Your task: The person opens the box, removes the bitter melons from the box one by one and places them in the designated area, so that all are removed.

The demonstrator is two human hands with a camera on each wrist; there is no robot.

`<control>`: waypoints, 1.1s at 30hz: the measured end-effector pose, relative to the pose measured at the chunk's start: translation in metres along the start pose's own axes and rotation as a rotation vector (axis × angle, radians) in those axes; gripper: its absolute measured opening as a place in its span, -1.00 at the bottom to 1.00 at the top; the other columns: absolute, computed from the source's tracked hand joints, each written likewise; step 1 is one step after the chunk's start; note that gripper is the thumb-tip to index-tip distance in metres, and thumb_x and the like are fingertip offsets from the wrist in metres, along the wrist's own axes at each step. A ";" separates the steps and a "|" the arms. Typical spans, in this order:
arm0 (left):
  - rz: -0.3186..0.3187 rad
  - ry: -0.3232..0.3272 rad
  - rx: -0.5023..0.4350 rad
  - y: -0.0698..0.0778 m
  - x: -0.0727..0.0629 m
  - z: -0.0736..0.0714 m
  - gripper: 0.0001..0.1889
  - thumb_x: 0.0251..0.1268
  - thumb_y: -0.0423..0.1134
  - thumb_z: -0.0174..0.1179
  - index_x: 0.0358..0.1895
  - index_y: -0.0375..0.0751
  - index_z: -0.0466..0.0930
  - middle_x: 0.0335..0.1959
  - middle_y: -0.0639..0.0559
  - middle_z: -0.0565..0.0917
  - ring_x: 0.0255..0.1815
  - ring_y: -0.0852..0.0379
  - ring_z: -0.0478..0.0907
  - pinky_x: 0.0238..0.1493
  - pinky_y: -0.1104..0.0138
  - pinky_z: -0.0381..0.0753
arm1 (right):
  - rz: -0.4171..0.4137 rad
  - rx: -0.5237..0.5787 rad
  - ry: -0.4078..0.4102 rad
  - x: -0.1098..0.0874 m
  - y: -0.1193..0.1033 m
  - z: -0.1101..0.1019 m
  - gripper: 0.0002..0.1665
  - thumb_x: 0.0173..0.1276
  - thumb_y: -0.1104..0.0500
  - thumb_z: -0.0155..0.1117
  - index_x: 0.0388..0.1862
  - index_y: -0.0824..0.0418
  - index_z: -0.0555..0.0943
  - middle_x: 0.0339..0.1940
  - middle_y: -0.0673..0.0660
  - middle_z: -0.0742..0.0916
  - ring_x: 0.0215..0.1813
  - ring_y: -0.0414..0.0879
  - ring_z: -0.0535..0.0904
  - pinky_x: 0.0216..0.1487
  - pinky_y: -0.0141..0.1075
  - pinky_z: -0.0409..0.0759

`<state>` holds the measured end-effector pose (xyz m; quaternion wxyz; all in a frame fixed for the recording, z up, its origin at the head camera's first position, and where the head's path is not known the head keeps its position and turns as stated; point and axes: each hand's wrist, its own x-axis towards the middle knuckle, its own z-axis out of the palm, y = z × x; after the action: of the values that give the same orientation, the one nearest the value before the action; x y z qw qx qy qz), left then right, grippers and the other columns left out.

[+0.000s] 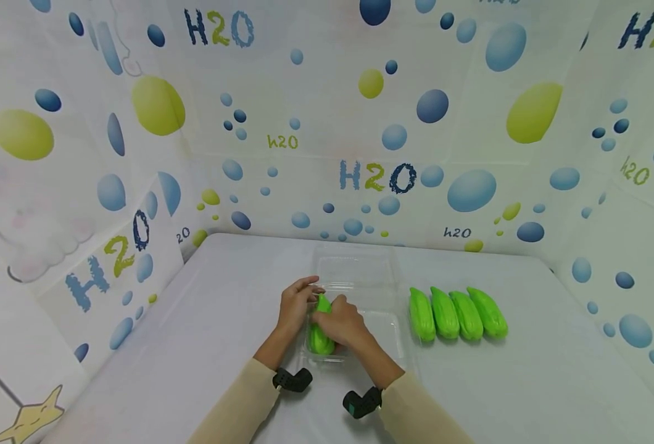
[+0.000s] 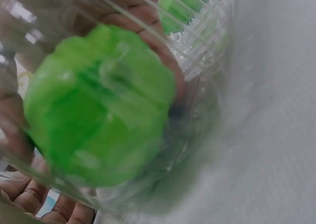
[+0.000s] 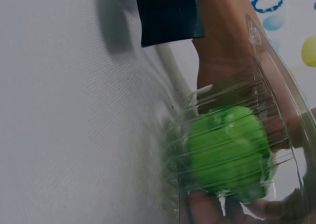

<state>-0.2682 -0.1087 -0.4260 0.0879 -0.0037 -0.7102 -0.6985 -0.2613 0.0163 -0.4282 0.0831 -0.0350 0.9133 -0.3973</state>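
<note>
A bright green, ribbed, elongated vegetable [image 1: 320, 341] lies lengthwise in the left side of a clear plastic clamshell box [image 1: 385, 333]. My right hand [image 1: 342, 320] reaches into the box and grips this vegetable, fingers around its side. At the box's far left rim is my left hand [image 1: 296, 306], fingers extended beside the vegetable's pointed tip. Through the clear wall, the left wrist view shows the vegetable's rounded end [image 2: 98, 110] close up. The right wrist view also shows the green vegetable [image 3: 229, 150] behind the ridged plastic, with fingertips beneath it.
Several similar green vegetables [image 1: 446, 314] lie side by side in a row right of the box. The box's lid [image 1: 355, 268] is folded back, away from me. A white cloth covers the table [image 1: 238, 277]; a patterned curtain [image 1: 316, 154] stands behind.
</note>
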 end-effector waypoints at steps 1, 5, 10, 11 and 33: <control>0.001 0.001 0.000 0.000 0.000 0.000 -0.60 0.41 -0.48 -0.11 0.21 -0.50 0.56 -0.03 -0.46 0.69 0.01 -0.30 0.63 -0.11 0.35 0.62 | -0.006 -0.004 0.008 0.000 0.000 0.000 -0.39 0.19 -0.09 0.27 -0.02 0.38 0.43 -0.39 0.21 0.58 -0.47 0.03 0.55 -0.61 -0.25 0.50; -0.004 0.008 -0.006 0.001 0.000 0.001 -0.60 0.40 -0.49 -0.10 0.21 -0.50 0.56 -0.02 -0.48 0.68 0.00 -0.28 0.64 -0.16 0.41 0.61 | -0.015 -0.014 0.040 0.000 -0.001 0.000 -0.37 0.16 -0.11 0.26 -0.01 0.36 0.42 -0.39 0.20 0.59 -0.44 0.03 0.53 -0.54 -0.24 0.44; -0.009 0.012 -0.011 0.000 0.001 0.001 -0.60 0.40 -0.50 -0.09 0.20 -0.50 0.57 -0.03 -0.49 0.68 -0.09 -0.16 0.67 -0.20 0.44 0.62 | -0.003 -0.028 0.069 0.002 0.000 0.001 -0.33 0.18 -0.13 0.23 0.04 0.38 0.41 -0.35 0.20 0.58 -0.41 0.05 0.52 -0.49 -0.21 0.43; -0.009 0.013 -0.011 0.000 0.001 0.001 -0.60 0.39 -0.50 -0.09 0.20 -0.50 0.57 -0.03 -0.49 0.68 -0.10 -0.14 0.67 -0.21 0.45 0.62 | -0.006 -0.030 0.074 0.002 0.001 0.001 -0.32 0.19 -0.12 0.22 0.05 0.39 0.41 -0.34 0.21 0.57 -0.39 0.06 0.51 -0.48 -0.20 0.43; -0.008 0.000 -0.045 -0.004 0.003 0.000 -0.58 0.35 -0.51 -0.10 0.20 -0.52 0.55 -0.05 -0.47 0.69 -0.26 0.12 0.68 -0.28 0.48 0.63 | -0.043 -0.081 0.061 0.003 0.001 0.000 -0.41 0.38 -0.11 0.03 0.14 0.33 0.41 -0.41 0.18 0.57 -0.47 0.05 0.49 -0.52 -0.20 0.38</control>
<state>-0.2718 -0.1091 -0.4295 0.0850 -0.0026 -0.6945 -0.7145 -0.2643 0.0170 -0.4291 0.0454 -0.0458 0.9297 -0.3627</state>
